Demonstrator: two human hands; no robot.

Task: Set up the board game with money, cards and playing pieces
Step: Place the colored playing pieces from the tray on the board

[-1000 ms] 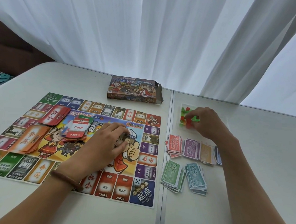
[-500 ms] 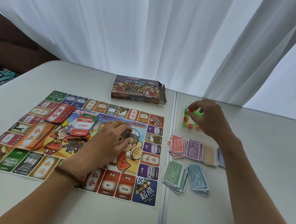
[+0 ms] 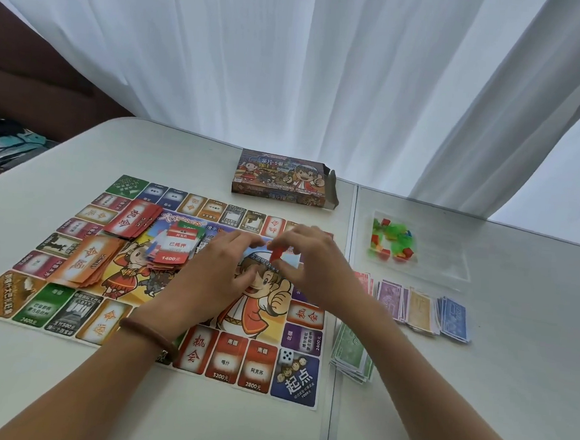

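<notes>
Die [image 3: 286, 356]: it sits on the board [image 3: 223, 363] by the start corner, between my two forearms. I judge a dropped wrist could knock it off its square.
Green notes [image 3: 351, 358]: a loose stack on the counter [image 3: 476, 387] just beside the board edge, partly under my right forearm. An outward sweep of that arm would scatter them.
Right hand [image 3: 315, 273]: over the board's middle, fingertips pinching a small red piece [image 3: 277, 253]. The grip looks shallow, so the piece could slip and bounce in among the cards.
Left hand [image 3: 216, 276]: its fingers reach toward the piece, and I cannot tell whether it holds anything. A fumbled handover is the likeliest cause of a drop.
Property cards [image 3: 173, 246]: an untidy heap just beside the left hand. A nudge would slide it.
Clear packet of pieces [image 3: 444, 258]: farther right, well apart from both hands. Low risk.
</notes>
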